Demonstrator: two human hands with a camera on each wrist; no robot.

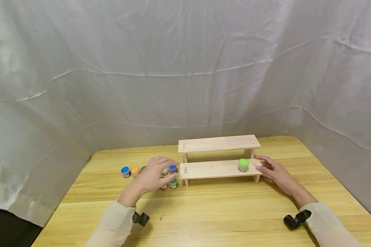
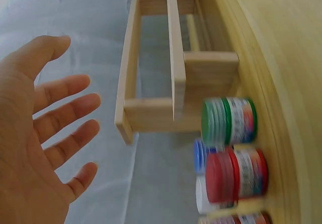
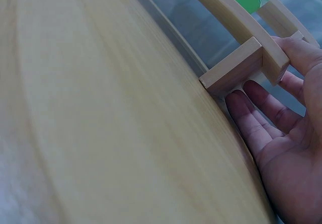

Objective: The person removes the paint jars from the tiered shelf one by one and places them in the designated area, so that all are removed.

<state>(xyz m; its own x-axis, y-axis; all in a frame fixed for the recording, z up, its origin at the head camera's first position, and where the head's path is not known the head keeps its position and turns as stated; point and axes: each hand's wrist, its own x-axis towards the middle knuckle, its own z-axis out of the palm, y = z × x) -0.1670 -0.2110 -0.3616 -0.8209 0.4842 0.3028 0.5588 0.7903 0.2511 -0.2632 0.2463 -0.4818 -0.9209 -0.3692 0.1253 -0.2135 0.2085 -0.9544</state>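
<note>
A two-step wooden shelf (image 1: pixel 213 170) stands on the table, its upper board behind the lower one. A light green paint jar (image 1: pixel 243 165) sits upright near the right end of the lower board. My right hand (image 1: pixel 276 174) holds that end, thumb on the board and fingers around its side, as the right wrist view also shows. My left hand (image 1: pixel 151 173) hovers off the shelf's left end with fingers spread and nothing in them. Beneath and beside it stand several paint jars, among them a green jar (image 2: pixel 229 121), a red jar (image 2: pixel 236 176) and a blue jar (image 1: pixel 125 171).
An orange-lidded jar (image 1: pixel 135 171) stands left of my left hand, which partly hides the group. Grey cloth (image 1: pixel 185 96) hangs behind the wooden table (image 1: pixel 222 216) and along its sides. A black device is strapped to each wrist.
</note>
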